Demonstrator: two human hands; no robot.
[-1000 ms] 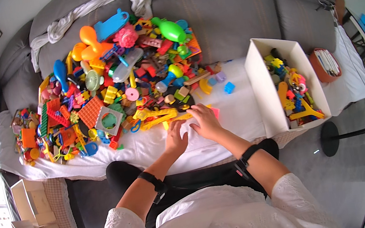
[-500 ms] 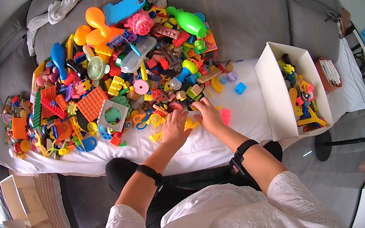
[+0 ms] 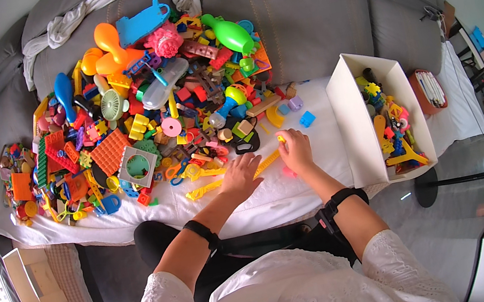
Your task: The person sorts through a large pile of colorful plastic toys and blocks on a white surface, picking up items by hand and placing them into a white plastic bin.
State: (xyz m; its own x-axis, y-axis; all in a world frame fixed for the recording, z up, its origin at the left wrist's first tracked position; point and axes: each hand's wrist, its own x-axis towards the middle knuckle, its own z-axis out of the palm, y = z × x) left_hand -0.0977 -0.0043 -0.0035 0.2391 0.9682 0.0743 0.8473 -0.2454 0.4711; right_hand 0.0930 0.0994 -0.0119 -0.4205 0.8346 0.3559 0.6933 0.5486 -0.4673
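Observation:
My right hand [image 3: 295, 149] is closed on a yellow toy piece [image 3: 280, 138]; its tip shows above the thumb. A long, narrow yellow strip [image 3: 267, 163] lies on the white cloth between my hands, reaching toward the right fist; whether it joins the held piece is hidden. My left hand [image 3: 241, 175] rests over the strip's other end, fingers spread and nothing gripped. Beside its wrist lie more yellow strip pieces [image 3: 204, 191]. A pink piece [image 3: 289, 172] peeks out by my right wrist. Just beyond my hands is a black toy part [image 3: 247, 145].
A large heap of mixed toys and blocks [image 3: 109, 151] covers the seat's left and middle. At right stands a white box [image 3: 342, 133] with several toys inside. Beside it is an orange-red container [image 3: 421, 95]. Blue [image 3: 307, 119] and lilac blocks [image 3: 296, 103] lie near the box.
My right hand has moved right and closed on the yellow piece, uncovering the yellow strip. My left hand has shifted slightly, fingers still spread. The whole view has shifted a little.

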